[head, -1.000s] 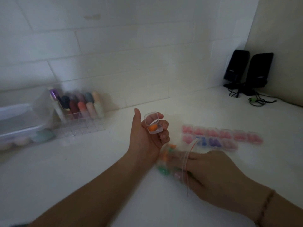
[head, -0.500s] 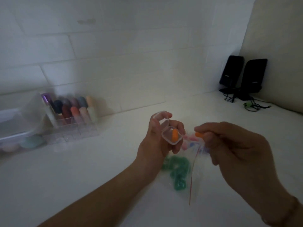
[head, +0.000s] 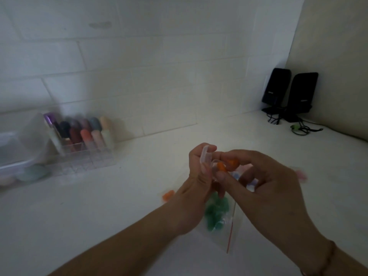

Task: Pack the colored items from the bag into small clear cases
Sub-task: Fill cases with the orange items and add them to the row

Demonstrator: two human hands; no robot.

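Note:
My left hand [head: 196,182] holds a small clear case [head: 206,157] with its lid up, above the white counter. An orange item [head: 221,167] sits in the case. My right hand [head: 266,180] pinches a second orange item [head: 232,163] right at the case's opening. Below my hands lies the clear zip bag [head: 229,222] with a red seal line, and green items [head: 216,214] show inside it. A loose orange item [head: 168,195] lies on the counter left of my left wrist. Filled cases with pink and blue items [head: 250,181] are mostly hidden behind my right hand.
A clear organiser [head: 83,148] with several coloured tubes stands at the back left, beside a clear plastic box [head: 18,148]. Two black speakers [head: 288,92] with cables stand in the far right corner. A tiled wall runs along the back.
My right hand came out of the bag with an orange item and carried it left to the case. The left hand tilted the case toward it.

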